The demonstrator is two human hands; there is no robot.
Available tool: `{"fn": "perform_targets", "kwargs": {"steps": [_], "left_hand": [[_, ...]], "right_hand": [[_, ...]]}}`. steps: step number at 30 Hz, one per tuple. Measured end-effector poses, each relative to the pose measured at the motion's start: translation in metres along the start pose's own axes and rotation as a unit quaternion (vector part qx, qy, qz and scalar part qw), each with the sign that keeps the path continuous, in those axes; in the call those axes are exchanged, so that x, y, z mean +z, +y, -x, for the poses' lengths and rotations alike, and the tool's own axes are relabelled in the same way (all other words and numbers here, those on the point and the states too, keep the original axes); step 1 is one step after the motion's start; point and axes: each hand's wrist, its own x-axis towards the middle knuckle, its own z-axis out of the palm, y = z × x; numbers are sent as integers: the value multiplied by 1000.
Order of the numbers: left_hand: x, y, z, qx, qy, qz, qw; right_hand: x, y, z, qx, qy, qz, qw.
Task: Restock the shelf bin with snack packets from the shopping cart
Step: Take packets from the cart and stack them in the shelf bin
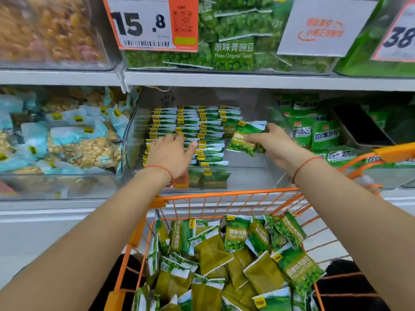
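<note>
Both bare forearms stretch forward and up from the lower corners, roughly parallel, a thin red cord bracelet on each wrist. The left hand [171, 153] lies palm down, fingers straight and together, thumb angled out to the right. The right hand [272, 143] is turned inward, its thumb and curled fingers pinching a green packet [246, 138] at its right edge.

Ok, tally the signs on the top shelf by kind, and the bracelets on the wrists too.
Price tags: 2, the 15.8 tag and the 38 tag
White notice with orange writing: 1
Red string bracelets: 2, left wrist and right wrist
Total: 5
</note>
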Motion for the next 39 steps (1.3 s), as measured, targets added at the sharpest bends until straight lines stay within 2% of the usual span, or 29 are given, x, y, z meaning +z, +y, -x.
{"fn": "perform_targets", "kwargs": {"steps": [3, 7, 12, 15, 18, 22, 25, 30, 35, 39], "left_hand": [[6, -3, -2, -22, 14, 12, 1000], [6, 1, -1, -19, 32, 2, 999], [5, -1, -3, -9, 20, 25, 999], [6, -1, -5, -11, 15, 21, 1000], [8, 0, -6, -14, 14, 18, 1000], [7, 0, -4, -15, 20, 22, 999], [7, 1, -3, -13, 23, 23, 999], [5, 4, -1, -21, 21, 20, 999], [4, 5, 0, -22, 17, 15, 999], [4, 6, 0, -20, 22, 18, 999]], "right_hand": [[10, 12, -29, 33, -9, -20, 999], [22, 11, -60, 57, 8, 23, 998], [33, 8, -83, 76, -39, 39, 996], [35, 19, -97, 58, -24, 73, 995], [35, 28, -100, 14, 16, 163, 986], [32, 36, -104, 15, 33, 202, 979], [35, 40, -105, 6, -1, 204, 979], [37, 44, -105, -15, -55, 300, 952], [32, 47, -107, -18, -19, 366, 930], [32, 49, -109, -18, 16, 368, 929]]}}
